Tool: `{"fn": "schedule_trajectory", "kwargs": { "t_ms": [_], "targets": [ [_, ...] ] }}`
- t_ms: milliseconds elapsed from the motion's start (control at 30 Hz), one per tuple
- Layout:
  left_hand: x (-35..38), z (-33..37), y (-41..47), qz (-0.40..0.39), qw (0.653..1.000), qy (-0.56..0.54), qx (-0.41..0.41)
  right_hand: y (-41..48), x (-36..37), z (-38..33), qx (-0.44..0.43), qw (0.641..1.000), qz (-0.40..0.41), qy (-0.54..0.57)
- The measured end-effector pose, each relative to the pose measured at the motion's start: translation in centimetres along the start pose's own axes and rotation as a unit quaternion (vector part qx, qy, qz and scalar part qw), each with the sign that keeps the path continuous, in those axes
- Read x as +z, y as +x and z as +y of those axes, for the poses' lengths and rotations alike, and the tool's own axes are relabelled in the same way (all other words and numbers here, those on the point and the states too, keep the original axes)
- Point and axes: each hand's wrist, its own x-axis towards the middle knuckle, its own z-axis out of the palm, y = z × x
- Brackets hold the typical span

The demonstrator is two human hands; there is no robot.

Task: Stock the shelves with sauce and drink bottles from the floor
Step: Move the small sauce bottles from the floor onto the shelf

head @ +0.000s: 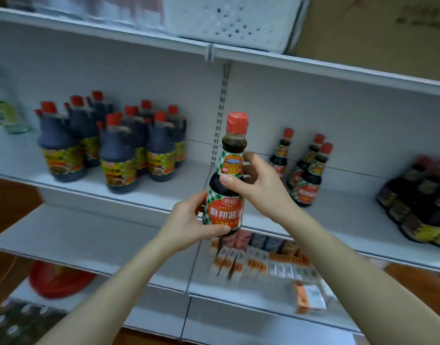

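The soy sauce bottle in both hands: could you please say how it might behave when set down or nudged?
The soy sauce bottle looks filled into the neck, so probably heavy for its size. Tall and narrow, it may tip if nudged. It looks rigid; the left hand and right hand do not dent it.

Both hands hold a soy sauce bottle (226,195) upright before the shelf (338,220): left hand (189,225) gripping its base, right hand (253,185) its shoulder.
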Motion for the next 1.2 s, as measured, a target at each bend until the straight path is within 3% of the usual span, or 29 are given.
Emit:
{"fn": "schedule_trajectory", "kwargs": {
  "t_ms": [500,733,900,1067,1200],
  "targets": [
    [9.1,-1.3,13.5,-0.129,0.990,-0.008,0.055,4.9,-8.9,7.8,0.047,0.986,0.152,-0.044],
    [10.9,-6.3,15.1,-0.188,0.969,0.158,-0.017,7.6,-11.1,12.6,0.074,0.977,0.197,-0.027],
    [12.1,-8.1,15.8,-0.220,0.924,0.312,-0.020,9.2,-12.1,16.1,0.088,0.978,0.183,-0.040],
    [13.4,-9.5,15.5,-0.236,0.888,0.394,-0.004,9.9,-12.2,19.2,0.084,0.982,0.154,-0.062],
    [13.7,-10.2,15.4,-0.235,0.884,0.405,-0.006,9.9,-12.3,20.7,0.083,0.985,0.140,-0.059]
  ]
}}
